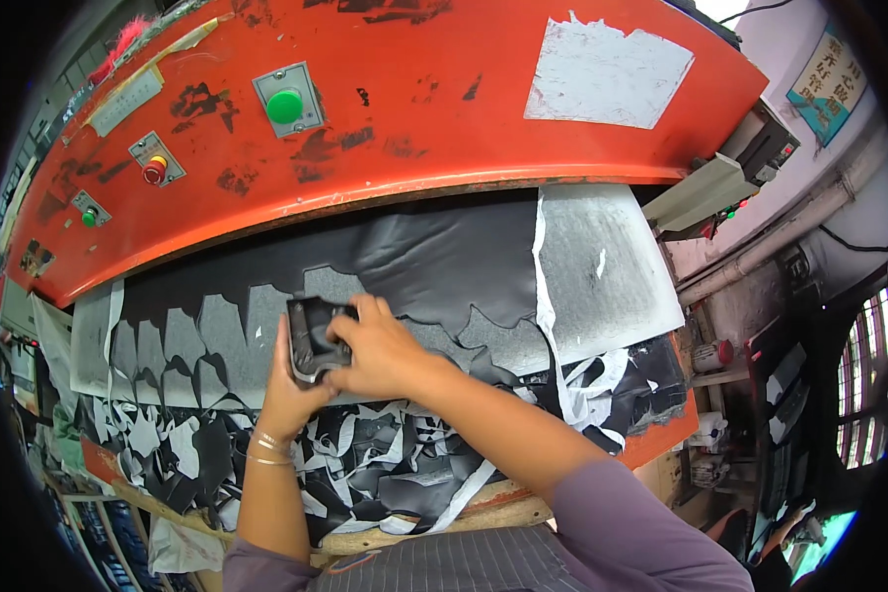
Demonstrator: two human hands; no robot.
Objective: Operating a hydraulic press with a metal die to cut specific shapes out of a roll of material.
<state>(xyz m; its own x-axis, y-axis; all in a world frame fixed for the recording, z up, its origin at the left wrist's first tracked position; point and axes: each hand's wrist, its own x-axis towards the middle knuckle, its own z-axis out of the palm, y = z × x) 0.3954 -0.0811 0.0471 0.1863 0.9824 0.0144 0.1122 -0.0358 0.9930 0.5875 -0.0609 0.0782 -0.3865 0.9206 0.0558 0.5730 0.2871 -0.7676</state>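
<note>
Left hand (291, 403) grips a dark metal cutting die (306, 375) at its left and lower edge; right hand (390, 355) curls over its right side, though whether its fingers pinch the black piece (318, 326) inside cannot be told. The die is held above the near edge of the partly cut black sheet (454, 247). Step in hand, as judged: clearing the die. The next move calls for a steady left grip and careful right fingertips.
</note>
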